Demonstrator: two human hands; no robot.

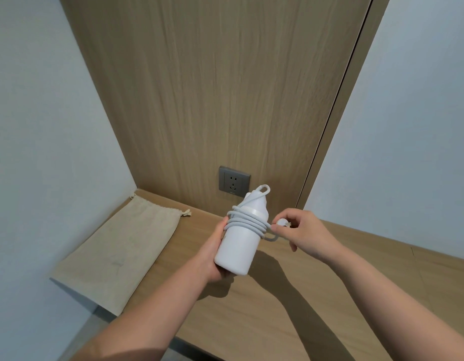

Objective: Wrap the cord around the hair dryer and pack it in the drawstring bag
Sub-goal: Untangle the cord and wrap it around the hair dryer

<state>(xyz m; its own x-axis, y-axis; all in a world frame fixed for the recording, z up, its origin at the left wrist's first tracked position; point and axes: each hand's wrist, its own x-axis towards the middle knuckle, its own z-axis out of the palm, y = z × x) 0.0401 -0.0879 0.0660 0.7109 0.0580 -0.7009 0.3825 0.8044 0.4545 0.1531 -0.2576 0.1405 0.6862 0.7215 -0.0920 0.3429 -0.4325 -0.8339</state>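
Clerk: Hair dryer (238, 246), white, one. Position?

Checker: Held in the air over the tabletop (277, 313), just below the socket (234, 181). Tilted: the narrow end, with a small loop on it, points up toward the socket, and the broad end points back toward the person.

Clerk: Cord?

Checker: Cord (247, 222), white, one. Wound in several turns around the upper body of the hair dryer, under its collar. A short slack bend hangs off to the right, lower than the socket.

Clerk: Plug?

Checker: Plug (282, 222), white, at the cord's free end, below and right of the socket, just beside the windings.

Clerk: Left hand?

Checker: Left hand (212, 254), below and slightly left of the socket. Grip clenched round the broad end of the hair dryer from the left and underneath, thumb reaching up to the lowest turns of cord.

Clerk: Right hand?

Checker: Right hand (302, 230), below and right of the socket. Grip pinching the plug between thumb and fingertips; the remaining fingers are loosely curled.

Clerk: Bag?

Checker: Drawstring bag (121, 246), beige cloth, one. Flat on the tabletop, well to the left of the socket and apart from both hands. Gathered mouth on the side nearer the socket's wall, a knotted string end at each corner.

Clerk: Backing?

Checker: Wood panel (212, 87), carrying the socket; pale wall on either side.
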